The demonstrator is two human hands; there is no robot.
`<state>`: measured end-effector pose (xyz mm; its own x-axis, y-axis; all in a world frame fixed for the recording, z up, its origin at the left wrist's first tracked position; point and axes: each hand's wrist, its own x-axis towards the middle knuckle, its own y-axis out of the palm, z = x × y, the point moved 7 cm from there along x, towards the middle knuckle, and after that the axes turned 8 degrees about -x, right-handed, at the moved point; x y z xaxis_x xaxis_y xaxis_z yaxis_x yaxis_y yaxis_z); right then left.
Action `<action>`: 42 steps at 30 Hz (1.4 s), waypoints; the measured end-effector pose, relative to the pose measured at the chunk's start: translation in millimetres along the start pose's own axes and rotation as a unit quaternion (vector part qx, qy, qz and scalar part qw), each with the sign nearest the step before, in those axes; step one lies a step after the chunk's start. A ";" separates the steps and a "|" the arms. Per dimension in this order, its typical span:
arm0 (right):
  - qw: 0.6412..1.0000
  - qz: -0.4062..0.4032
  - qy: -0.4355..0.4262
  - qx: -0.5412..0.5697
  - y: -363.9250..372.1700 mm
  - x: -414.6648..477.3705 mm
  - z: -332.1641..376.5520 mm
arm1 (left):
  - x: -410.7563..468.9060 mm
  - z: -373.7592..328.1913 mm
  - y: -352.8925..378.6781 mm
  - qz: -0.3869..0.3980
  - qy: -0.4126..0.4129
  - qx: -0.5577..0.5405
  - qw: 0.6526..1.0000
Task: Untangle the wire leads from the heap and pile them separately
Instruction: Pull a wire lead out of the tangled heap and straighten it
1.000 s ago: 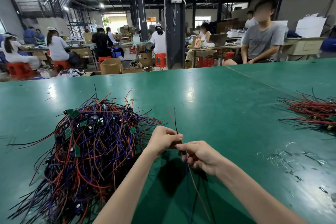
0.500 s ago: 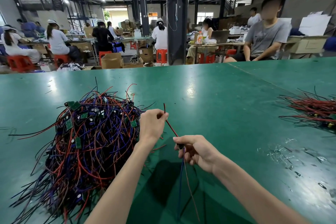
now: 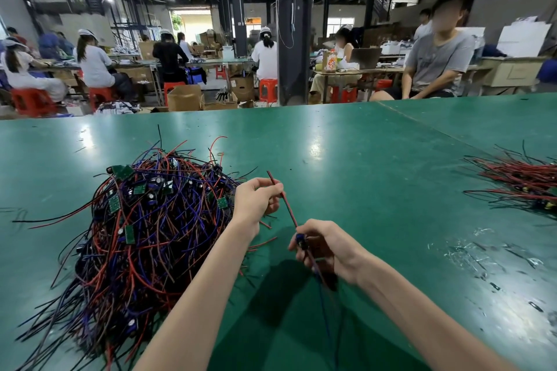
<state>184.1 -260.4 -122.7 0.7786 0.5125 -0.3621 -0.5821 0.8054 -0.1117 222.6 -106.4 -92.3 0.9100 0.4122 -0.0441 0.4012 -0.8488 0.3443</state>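
Red wire lead (image 3: 288, 208) pinched between both hands.

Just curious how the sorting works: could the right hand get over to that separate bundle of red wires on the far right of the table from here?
Probably yes. The right hand has bare green table between it and the sorted pile; nothing blocks the way, though it holds a wire lead.

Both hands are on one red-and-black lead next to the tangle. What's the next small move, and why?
Probably carry it right to the sorted pile. The lead looks clear of the heap: the left hand pinches its upper end, the right hand holds the dark part lower down, its tails hanging toward the table edge.
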 end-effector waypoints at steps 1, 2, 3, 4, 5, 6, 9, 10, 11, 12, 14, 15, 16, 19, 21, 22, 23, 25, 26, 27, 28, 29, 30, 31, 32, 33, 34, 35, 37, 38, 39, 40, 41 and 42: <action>1.000 0.000 -0.004 0.006 0.4 1.0 -0.8 | -0.4 0.7 -0.2 -0.001 -0.004 0.000 1.000; 1.000 -0.005 -0.012 0.009 0.5 2.1 -0.8 | -0.6 0.9 -0.2 -0.001 -0.006 -0.001 1.000; 1.000 -0.013 -0.022 0.008 0.0 3.1 -0.4 | -0.7 0.5 -0.3 -0.001 -0.008 -0.003 1.000; 0.999 -0.021 -0.030 0.002 -0.3 3.5 0.4 | -0.7 -0.2 0.0 0.000 -0.010 -0.004 1.000; 0.999 -0.029 -0.035 -0.006 -0.5 3.5 1.0 | -0.7 -1.2 -0.1 0.000 -0.010 -0.001 1.000; 0.999 -0.032 -0.033 -0.011 -0.4 3.5 0.9 | -0.6 -2.3 -0.1 -0.001 -0.009 0.005 1.000; 1.000 -0.024 0.001 -0.004 -0.4 3.8 -2.9 | 0.6 -7.2 -3.4 -0.005 0.001 0.030 1.000; 1.000 -0.023 0.015 0.003 -0.7 4.2 -4.5 | 1.5 -8.9 -4.8 -0.006 0.002 0.038 0.999; 0.999 -0.022 0.025 0.010 -0.9 4.5 -5.8 | 2.1 -10.0 -6.4 -0.007 0.002 0.041 0.999; 0.999 -0.020 0.033 0.019 -0.3 4.6 -6.8 | 2.0 -10.1 -7.2 -0.008 0.000 0.039 0.999; 0.999 -0.013 0.039 0.030 2.4 3.1 -6.5 | 1.4 -10.9 -7.3 -0.013 0.011 0.031 0.999; 0.999 -0.012 0.035 0.030 3.4 1.7 -5.2 | 1.2 -12.5 -7.1 -0.017 0.029 0.033 0.999; 0.999 -0.013 0.025 0.026 3.8 0.3 -2.8 | 0.7 -15.6 -7.1 -0.021 0.056 0.044 0.997; 0.999 -0.028 -0.036 0.012 2.8 -4.1 8.3 | -5.8 -34.9 -8.4 -0.034 0.197 0.190 0.961; 0.996 -0.035 -0.084 -0.003 3.4 -7.3 15.3 | -16.9 -48.2 -3.0 -0.039 0.308 0.334 0.890; 0.994 -0.036 -0.102 -0.010 4.5 -8.5 17.3 | -20.5 -51.2 -0.9 -0.047 0.339 0.365 0.866; 0.993 -0.036 -0.111 -0.011 5.3 -9.2 17.9 | -21.6 -52.6 -0.8 -0.059 0.346 0.366 0.862; 0.993 -0.035 -0.111 0.002 6.1 -9.1 16.5 | -16.4 -51.3 -6.2 -0.080 0.293 0.292 0.907; 0.994 -0.036 -0.103 0.012 6.0 -8.0 14.7 | -12.5 -47.8 -9.0 -0.083 0.245 0.225 0.939; 0.995 -0.038 -0.091 0.023 5.7 -6.6 11.8 | -9.1 -42.1 -10.8 -0.079 0.191 0.155 0.966; 0.996 -0.039 -0.076 0.030 5.9 -5.3 8.7 | -6.2 -35.5 -11.1 -0.068 0.138 0.100 0.983; 0.997 -0.039 -0.060 0.034 6.6 -4.1 5.4 | -4.1 -29.4 -10.1 -0.049 0.091 0.059 0.993; 0.997 -0.036 -0.049 0.036 7.8 -3.2 2.5 | -2.7 -24.3 -7.7 -0.026 0.049 0.020 0.998; 0.998 -0.032 -0.042 0.037 8.9 -2.7 0.8 | -1.9 -19.8 -4.8 -0.005 0.008 -0.018 1.000; 0.998 -0.026 -0.043 0.036 9.8 -2.8 0.1 | -1.5 -15.8 -2.9 0.011 -0.030 -0.057 0.998; 0.998 -0.017 -0.049 0.035 10.9 -3.3 0.6 | -1.2 -12.8 -2.8 0.017 -0.058 -0.091 0.994; 0.997 -0.005 -0.062 0.033 12.3 -4.0 2.7 | 0.0 -11.1 -4.0 0.014 -0.074 -0.112 0.991; 0.996 0.007 -0.079 0.031 13.3 -5.0 5.7 | 0.1 -12.3 -6.7 0.005 -0.071 -0.108 0.992; 0.993 0.022 -0.115 0.020 14.0 -7.2 12.0 | -3.1 -23.6 -15.1 -0.028 0.024 0.026 0.999; 0.991 0.026 -0.129 0.015 14.1 -8.1 14.3 | -5.5 -34.6 -16.9 -0.050 0.114 0.161 0.979; 0.990 0.029 -0.137 0.012 13.9 -8.9 15.3 | -12.8 -46.8 -12.1 -0.063 0.211 0.291 0.931; 0.989 0.033 -0.140 0.012 13.9 -9.5 15.7 | -20.4 -55.7 -3.8 -0.067 0.285 0.366 0.883; 0.990 0.033 -0.137 0.013 13.7 -10.0 15.2 | -24.7 -60.4 1.3 -0.072 0.322 0.383 0.863; 0.991 0.030 -0.128 0.016 13.3 -9.6 13.9 | -25.5 -62.0 2.7 -0.076 0.326 0.370 0.867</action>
<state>172.2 -250.5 -107.9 0.7792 0.6154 -0.1191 -0.6246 0.7782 -0.0656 194.0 -98.7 -32.1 0.6859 0.4324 0.5853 0.6870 -0.6499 -0.3250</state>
